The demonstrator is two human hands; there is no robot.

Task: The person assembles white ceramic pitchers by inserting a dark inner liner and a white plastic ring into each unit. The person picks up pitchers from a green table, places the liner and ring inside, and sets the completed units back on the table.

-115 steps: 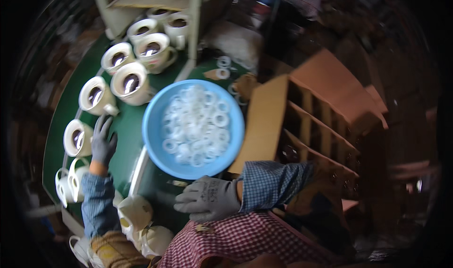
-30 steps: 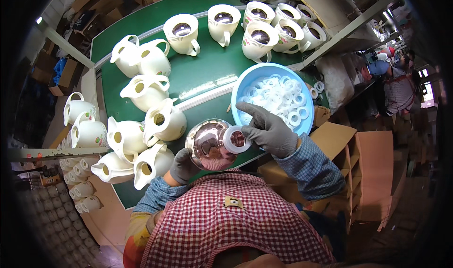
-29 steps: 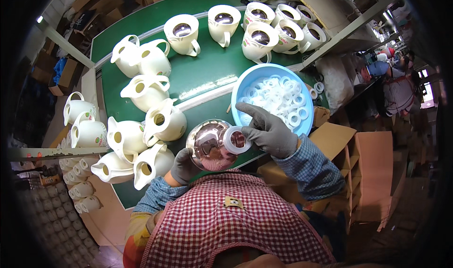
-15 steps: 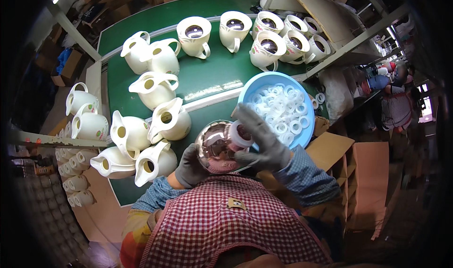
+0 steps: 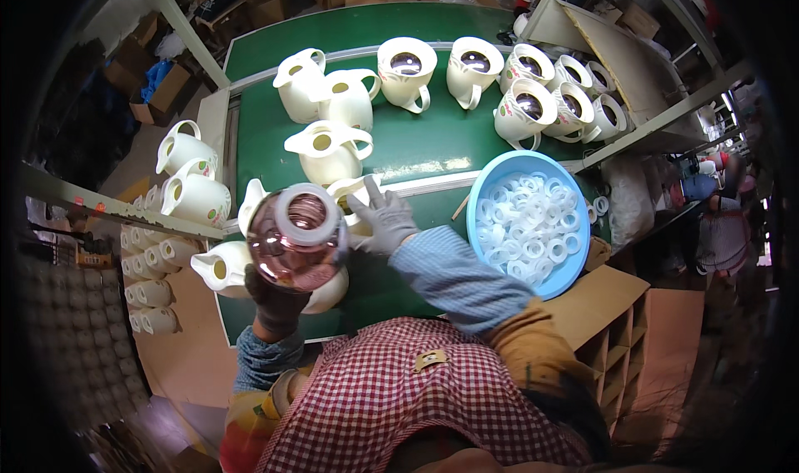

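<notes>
From the person's head, the wide fisheye camera is looking down at the left hand [image 5: 277, 305] and right hand [image 5: 387, 223] from close above, taking in the checked apron [image 5: 391, 394] behind them and the green table [image 5: 416, 144] beyond.

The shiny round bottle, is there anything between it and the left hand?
Nothing that I can see. The left hand holds the shiny round bottle from below. The white ring is around its neck, away from that hand. The hidden side of the grip doesn't show.

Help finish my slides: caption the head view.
Left hand holds a shiny flask; right hand at a white pitcher; blue tub of rings nearby.
</notes>
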